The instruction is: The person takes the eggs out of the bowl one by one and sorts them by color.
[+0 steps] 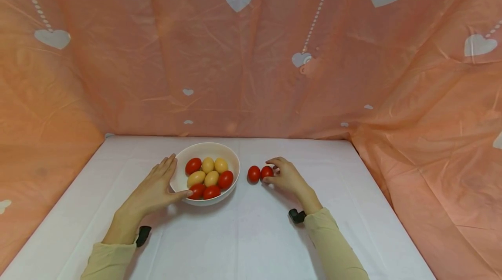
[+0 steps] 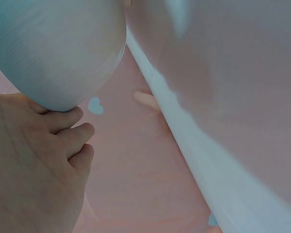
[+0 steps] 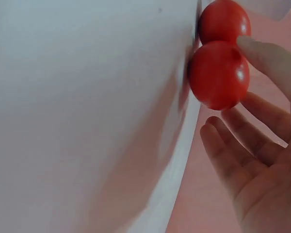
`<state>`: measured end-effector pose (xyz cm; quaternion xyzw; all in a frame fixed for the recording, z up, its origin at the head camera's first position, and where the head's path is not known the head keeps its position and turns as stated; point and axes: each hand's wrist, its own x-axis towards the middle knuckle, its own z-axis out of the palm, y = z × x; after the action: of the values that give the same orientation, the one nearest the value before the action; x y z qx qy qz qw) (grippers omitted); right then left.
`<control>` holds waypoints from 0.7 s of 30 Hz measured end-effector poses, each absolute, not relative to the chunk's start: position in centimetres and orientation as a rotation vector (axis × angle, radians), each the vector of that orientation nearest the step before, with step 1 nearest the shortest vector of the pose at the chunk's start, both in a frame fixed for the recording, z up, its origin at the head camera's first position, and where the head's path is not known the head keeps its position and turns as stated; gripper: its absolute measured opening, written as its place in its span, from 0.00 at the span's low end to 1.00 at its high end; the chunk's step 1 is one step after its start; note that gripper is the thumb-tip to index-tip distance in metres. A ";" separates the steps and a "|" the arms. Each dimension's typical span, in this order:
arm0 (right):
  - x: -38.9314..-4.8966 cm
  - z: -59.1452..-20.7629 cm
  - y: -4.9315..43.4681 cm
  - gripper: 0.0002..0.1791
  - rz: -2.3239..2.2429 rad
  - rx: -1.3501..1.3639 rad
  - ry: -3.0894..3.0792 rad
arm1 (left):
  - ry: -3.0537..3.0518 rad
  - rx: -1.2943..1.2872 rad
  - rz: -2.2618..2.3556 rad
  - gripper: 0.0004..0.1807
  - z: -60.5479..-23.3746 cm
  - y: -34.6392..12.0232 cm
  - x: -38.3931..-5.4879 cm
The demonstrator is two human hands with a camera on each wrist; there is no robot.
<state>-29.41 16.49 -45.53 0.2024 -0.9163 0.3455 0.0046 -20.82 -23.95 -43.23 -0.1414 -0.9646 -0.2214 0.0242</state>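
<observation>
A white bowl stands left of the middle, holding several red tomatoes and several pale yellow egg-shaped pieces. My left hand rests against the bowl's left side, fingers extended along the outside and thumb reaching over the front rim. In the left wrist view, its fingertips lie right at the bowl's wall. To the right of the bowl, two red tomatoes sit side by side on the table. My right hand curls thumb and fingers round the right-hand tomato; the other tomato lies against its left.
A white cloth covers the table. Behind it and on both sides hangs an orange-pink curtain with white hearts. Dark wrist cameras are worn below the hands, by light yellow-green sleeves.
</observation>
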 end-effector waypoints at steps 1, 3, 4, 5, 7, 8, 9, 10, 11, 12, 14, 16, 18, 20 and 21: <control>-29.4 -45.4 16.5 0.31 1.077 0.644 -2.863 | -2.983 -0.439 -0.684 0.67 -43.2 -24.0 -20.8; -29.5 -45.2 16.4 0.31 1.069 0.663 -2.844 | -2.980 -0.443 -0.684 0.67 -43.3 -24.0 -20.8; -29.5 -45.0 16.3 0.30 1.066 0.673 -2.832 | -2.979 -0.443 -0.685 0.67 -43.3 -24.0 -20.8; -29.5 -44.9 16.2 0.29 1.066 0.685 -2.817 | -2.978 -0.444 -0.684 0.67 -43.3 -24.0 -20.8; -29.5 -44.5 16.0 0.28 1.070 0.707 -2.783 | -2.978 -0.448 -0.682 0.67 -43.3 -24.0 -20.8; -29.5 -44.3 15.8 0.27 1.076 0.717 -2.764 | -2.977 -0.448 -0.681 0.67 -43.3 -24.0 -20.8; -29.5 -44.1 15.6 0.27 1.082 0.733 -2.741 | -2.977 -0.449 -0.679 0.67 -43.3 -24.0 -20.8; -29.5 -43.9 15.4 0.26 1.084 0.747 -2.721 | -2.976 -0.449 -0.676 0.67 -43.3 -24.0 -20.8; -29.5 -43.7 15.2 0.26 1.089 0.765 -2.697 | -2.976 -0.449 -0.675 0.67 -43.3 -24.0 -20.8; -29.5 -43.4 14.9 0.25 1.088 0.783 -2.675 | -2.977 -0.448 -0.673 0.67 -43.3 -24.0 -20.8; -29.5 -43.1 14.4 0.25 1.091 0.821 -2.633 | -2.976 -0.449 -0.672 0.67 -43.3 -24.0 -20.8; -29.5 -42.7 13.8 0.24 1.086 0.855 -2.602 | -2.974 -0.452 -0.672 0.67 -43.3 -24.0 -20.8; -29.5 -42.4 13.2 0.23 1.080 0.887 -2.575 | -2.970 -0.457 -0.671 0.67 -43.3 -24.0 -20.8; -29.5 -42.1 12.6 0.22 1.076 0.913 -2.563 | -2.967 -0.458 -0.670 0.67 -43.3 -24.0 -20.8; -29.6 -42.0 12.3 0.22 1.067 0.921 -2.563 | -2.967 -0.458 -0.668 0.67 -43.3 -24.0 -20.8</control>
<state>-29.56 12.30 -41.99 0.3130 -0.8711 0.3627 0.1083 -20.84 -23.96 -43.31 -0.1487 -0.9642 -0.2169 0.0329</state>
